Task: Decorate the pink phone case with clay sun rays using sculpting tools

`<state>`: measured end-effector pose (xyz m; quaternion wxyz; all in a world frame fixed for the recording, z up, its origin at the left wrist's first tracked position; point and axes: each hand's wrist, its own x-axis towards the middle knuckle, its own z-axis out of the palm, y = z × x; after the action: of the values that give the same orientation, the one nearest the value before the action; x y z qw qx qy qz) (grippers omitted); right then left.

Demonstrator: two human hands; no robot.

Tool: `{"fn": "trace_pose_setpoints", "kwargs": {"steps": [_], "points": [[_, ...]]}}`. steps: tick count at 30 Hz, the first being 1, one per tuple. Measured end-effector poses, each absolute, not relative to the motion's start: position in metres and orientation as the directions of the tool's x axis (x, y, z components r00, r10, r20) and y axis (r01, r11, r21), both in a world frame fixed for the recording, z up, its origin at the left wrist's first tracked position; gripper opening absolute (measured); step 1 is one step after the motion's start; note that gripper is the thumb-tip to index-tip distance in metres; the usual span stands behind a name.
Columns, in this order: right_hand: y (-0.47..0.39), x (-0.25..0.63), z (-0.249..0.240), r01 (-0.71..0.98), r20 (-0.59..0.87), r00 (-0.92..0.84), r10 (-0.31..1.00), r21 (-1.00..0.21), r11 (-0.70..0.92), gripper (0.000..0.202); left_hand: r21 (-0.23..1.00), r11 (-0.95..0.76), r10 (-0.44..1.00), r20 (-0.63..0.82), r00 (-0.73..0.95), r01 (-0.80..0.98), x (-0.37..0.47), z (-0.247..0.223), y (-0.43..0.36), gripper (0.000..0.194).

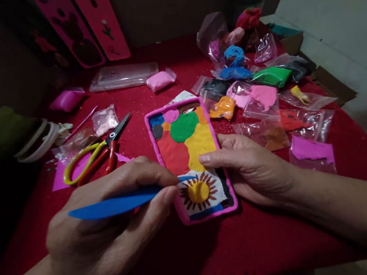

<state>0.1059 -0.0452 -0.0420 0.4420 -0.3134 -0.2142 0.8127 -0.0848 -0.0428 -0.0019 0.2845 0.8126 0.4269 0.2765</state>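
Note:
A blue modelling tool (120, 204) is pinched in my left hand (113, 221), its thin tip at the upper petals of a clay sunflower (198, 191). That flower has a yellow centre and brown petals on a white patch. It lies at the lower end of a clay-covered panel (174, 155) with a pink rim and patches of red, yellow, green, orange and blue. My right hand (253, 168) grips the panel by its right edge, thumb on the yellow patch and fingers behind, mostly hidden.
Scissors (101, 154) with yellow and red handles lie left of the panel. Bags of coloured clay (272, 75) crowd the right side of the red cloth (149, 266). Clear cases (124, 75) lie at the back, near pink decorated panels (102, 21). An olive object (7, 128) stands left.

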Motion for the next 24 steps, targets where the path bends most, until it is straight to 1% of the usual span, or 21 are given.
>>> {"fn": "trace_pose_setpoints", "kwargs": {"steps": [4, 10, 19, 24], "points": [[-0.0448, 0.1064, -0.0428, -0.581, -0.306, -0.426, 0.851, -0.629, -0.517, 0.02, 0.695, -0.496, 0.832, 0.207, 0.515, 0.521, -0.086, -0.0034, -0.0436, 0.01], [-0.0457, 0.1062, -0.0429, -0.563, -0.317, -0.43, 0.845, -0.638, -0.526, 0.019, 0.676, -0.493, 0.837, 0.198, 0.51, 0.547, -0.0836, -0.003, -0.0447, 0.008], [-0.0457, 0.1075, -0.0452, -0.555, -0.271, -0.458, 0.847, -0.657, -0.51, 0.023, 0.703, -0.413, 0.883, 0.154, 0.443, 0.579, -0.0799, 0.0007, -0.047, 0.007], [-0.0464, 0.1069, -0.0456, -0.539, -0.305, -0.436, 0.847, -0.665, -0.517, 0.016, 0.697, -0.362, 0.9, 0.09, 0.426, 0.619, -0.0792, 0.0014, -0.047, 0.01]]}}
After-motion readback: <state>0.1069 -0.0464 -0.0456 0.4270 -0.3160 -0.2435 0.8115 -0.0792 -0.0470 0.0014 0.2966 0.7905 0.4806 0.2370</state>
